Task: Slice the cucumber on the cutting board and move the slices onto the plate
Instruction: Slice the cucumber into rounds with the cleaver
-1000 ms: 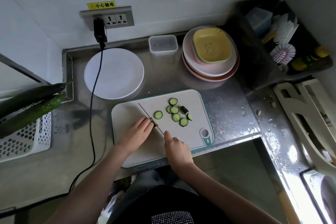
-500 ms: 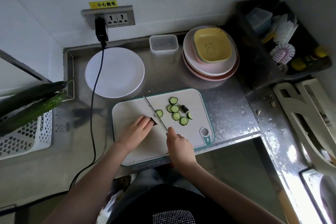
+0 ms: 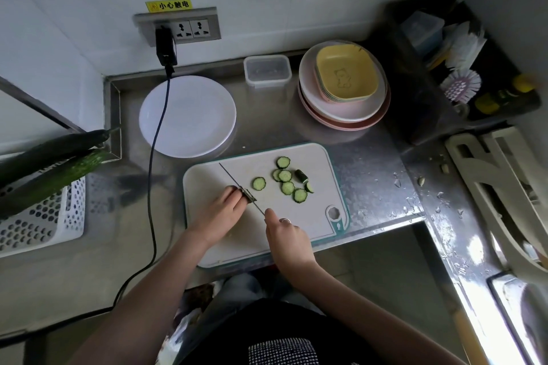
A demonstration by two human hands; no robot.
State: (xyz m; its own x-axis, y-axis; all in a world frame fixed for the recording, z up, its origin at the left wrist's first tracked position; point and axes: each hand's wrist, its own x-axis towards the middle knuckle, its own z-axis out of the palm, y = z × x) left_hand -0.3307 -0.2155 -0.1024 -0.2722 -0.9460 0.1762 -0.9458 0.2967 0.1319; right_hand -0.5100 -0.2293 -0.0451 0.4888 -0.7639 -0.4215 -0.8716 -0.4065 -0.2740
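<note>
Our left hand [image 3: 221,210] pinches the little cucumber stub [image 3: 248,196] while our right hand [image 3: 286,234] grips the knife [image 3: 237,184], so we should tuck fingertips back and cut slowly.

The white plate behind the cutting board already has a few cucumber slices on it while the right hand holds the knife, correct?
Not quite. In the head view the white plate holds no slices; the cucumber slices all lie on the cutting board. The right hand does hold the knife.
</note>
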